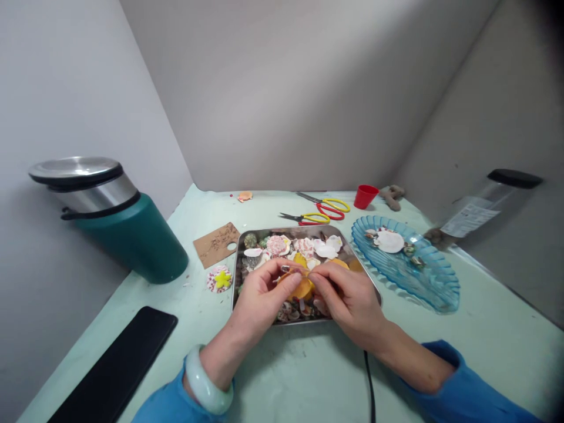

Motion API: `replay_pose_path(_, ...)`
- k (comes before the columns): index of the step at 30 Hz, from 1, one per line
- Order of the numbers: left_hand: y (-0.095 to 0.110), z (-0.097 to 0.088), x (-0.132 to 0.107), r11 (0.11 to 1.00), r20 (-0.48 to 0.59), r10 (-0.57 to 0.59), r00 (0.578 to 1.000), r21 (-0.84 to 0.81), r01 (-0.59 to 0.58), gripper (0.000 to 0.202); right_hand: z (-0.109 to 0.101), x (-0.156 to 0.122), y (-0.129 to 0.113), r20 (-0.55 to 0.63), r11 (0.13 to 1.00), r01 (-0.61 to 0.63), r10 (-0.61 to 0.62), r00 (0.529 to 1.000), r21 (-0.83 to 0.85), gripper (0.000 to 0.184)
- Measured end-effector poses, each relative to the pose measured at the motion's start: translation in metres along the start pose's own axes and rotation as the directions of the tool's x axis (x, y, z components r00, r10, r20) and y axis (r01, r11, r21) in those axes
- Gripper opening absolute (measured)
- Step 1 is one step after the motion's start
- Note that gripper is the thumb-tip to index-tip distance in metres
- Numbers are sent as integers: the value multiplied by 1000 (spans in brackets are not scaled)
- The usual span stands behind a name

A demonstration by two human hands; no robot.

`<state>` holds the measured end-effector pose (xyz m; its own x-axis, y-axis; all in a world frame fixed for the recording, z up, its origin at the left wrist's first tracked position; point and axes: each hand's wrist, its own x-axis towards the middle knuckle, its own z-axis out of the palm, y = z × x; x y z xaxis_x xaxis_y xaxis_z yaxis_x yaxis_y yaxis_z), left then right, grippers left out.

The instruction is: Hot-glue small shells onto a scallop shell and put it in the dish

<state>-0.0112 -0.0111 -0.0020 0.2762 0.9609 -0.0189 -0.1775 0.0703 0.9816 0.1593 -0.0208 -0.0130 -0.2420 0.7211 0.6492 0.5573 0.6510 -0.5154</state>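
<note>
Here, orange shell pinched btwn L hand & R hand fingers.

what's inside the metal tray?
The metal tray holds mixed shells: white, pink-patterned, green, orange. The left hand and right hand pinch an orange shell over its middle, covering whatever lies beneath them.

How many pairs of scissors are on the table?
2. One pair of scissors lies by the red cup; the second pair lies just behind the metal tray. Shells piled in the tray could hide more; none shows.
</note>
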Motion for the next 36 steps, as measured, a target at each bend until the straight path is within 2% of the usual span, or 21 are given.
replay_pose_path(10, 3, 1, -1, 991, -54, 80, 995, 116, -73, 15, -1, 0, 0, 1, 998, 58, -58, 998, 16, 13)
replay_pose_path(21, -3, 1, -4, 991, 117, 97, 988, 82, -107, 17, -1, -1, 0, 51, 998, 48, -50, 997, 33, 20)
replay_pose_path(36, -3, 1, -6, 988, 102, 77, 992, 123, -90, 20, -1, -1, -1, 58, 993, 104, -107, 993, 46, 19)
